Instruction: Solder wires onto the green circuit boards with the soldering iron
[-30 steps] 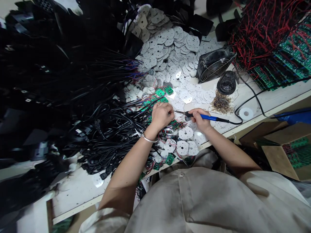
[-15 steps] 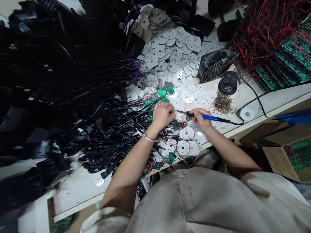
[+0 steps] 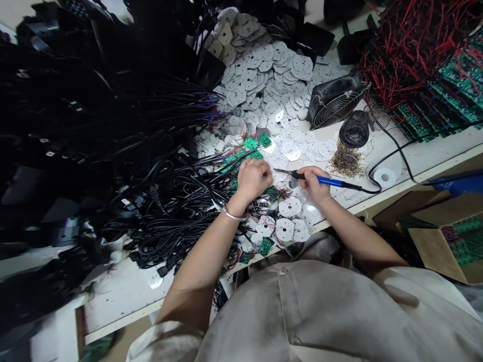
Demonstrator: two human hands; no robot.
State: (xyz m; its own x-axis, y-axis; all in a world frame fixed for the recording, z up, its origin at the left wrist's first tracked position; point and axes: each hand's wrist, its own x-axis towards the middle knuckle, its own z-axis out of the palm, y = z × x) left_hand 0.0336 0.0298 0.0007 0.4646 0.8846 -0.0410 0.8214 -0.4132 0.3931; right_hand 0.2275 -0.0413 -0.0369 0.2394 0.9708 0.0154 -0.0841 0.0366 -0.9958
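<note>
The right grip [image 3: 314, 185] is clamped on a blue-handled soldering iron [image 3: 327, 181], its tip just right of the left grip [image 3: 252, 178]. That grip's fingers curl together, anything held hidden, over green circuit boards [image 3: 249, 144] on the worktop [image 3: 415, 161].

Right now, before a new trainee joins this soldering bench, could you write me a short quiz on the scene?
1. What tool is the right hand holding?
2. True or false: the wire-guarded fan sits among the black cables.
3. Fill in the gap: the metal bangle is on the ___ wrist.

Key:
1. A blue-handled soldering iron
2. False
3. Left
</note>
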